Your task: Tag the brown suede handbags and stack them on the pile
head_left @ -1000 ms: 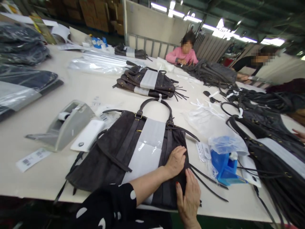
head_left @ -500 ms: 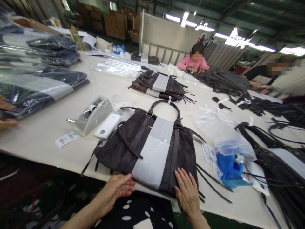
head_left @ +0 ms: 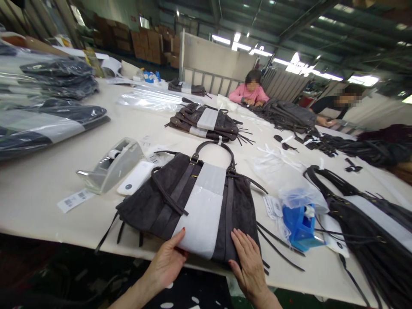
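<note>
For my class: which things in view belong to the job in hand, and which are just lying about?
Job in hand:
dark bag
white band across its front
left hand, at its lower edge
right hand, flat on it

Apparently lying about, untouched by these hands:
grey tape dispenser
blue tape dispenser
barcode labels
stacked bags behind

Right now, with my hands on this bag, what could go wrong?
The dark bag lies near the front edge of the table, so a pull could slide it off. Its loose straps on the right lie near the blue tape dispenser and might snag. Your left hand has its thumb at the lower corner of the white wrap; tugging there may shift it.
</note>
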The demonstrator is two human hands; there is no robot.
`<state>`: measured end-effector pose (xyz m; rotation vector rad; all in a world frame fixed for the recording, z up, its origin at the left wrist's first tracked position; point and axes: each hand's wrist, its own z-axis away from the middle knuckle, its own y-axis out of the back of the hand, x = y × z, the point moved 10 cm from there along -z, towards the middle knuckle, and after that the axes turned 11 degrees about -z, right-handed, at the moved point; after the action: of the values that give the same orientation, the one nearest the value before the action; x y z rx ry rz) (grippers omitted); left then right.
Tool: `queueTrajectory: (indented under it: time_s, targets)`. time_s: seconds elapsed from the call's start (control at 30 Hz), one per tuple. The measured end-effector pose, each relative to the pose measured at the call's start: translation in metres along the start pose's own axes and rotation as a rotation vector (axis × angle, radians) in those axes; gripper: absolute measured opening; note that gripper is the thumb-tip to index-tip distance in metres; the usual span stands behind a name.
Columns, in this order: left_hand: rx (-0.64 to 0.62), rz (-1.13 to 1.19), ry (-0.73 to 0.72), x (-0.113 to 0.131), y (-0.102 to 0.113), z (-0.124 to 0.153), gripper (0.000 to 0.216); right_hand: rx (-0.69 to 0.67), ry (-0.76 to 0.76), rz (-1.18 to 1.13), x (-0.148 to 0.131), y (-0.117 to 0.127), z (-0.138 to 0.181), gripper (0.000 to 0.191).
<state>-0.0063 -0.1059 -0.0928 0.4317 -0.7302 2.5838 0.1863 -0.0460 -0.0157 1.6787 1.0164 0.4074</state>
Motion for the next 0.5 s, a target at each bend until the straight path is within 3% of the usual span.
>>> queueTrajectory:
  time_s: [0.1, 0.23, 0.33, 0.5]
  targets:
    - [-0.006, -0.023, -0.200, 0.013, -0.016, -0.004, 0.029, -0.028, -0.011, -0.010, -0.002, 0.003, -0.003, 0.074]
    - [0.011, -0.025, -0.332, 0.021, -0.023, -0.009, 0.036, -0.032, -0.043, -0.016, -0.005, 0.003, -0.007, 0.076]
    - [0.005, -0.013, -0.392, 0.029, -0.032, -0.013, 0.038, -0.056, -0.072, -0.033, -0.007, -0.001, -0.011, 0.078]
    - [0.119, -0.012, -0.399, 0.053, -0.044, -0.020, 0.034, -0.101, -0.158, -0.035, -0.009, -0.003, -0.028, 0.085]
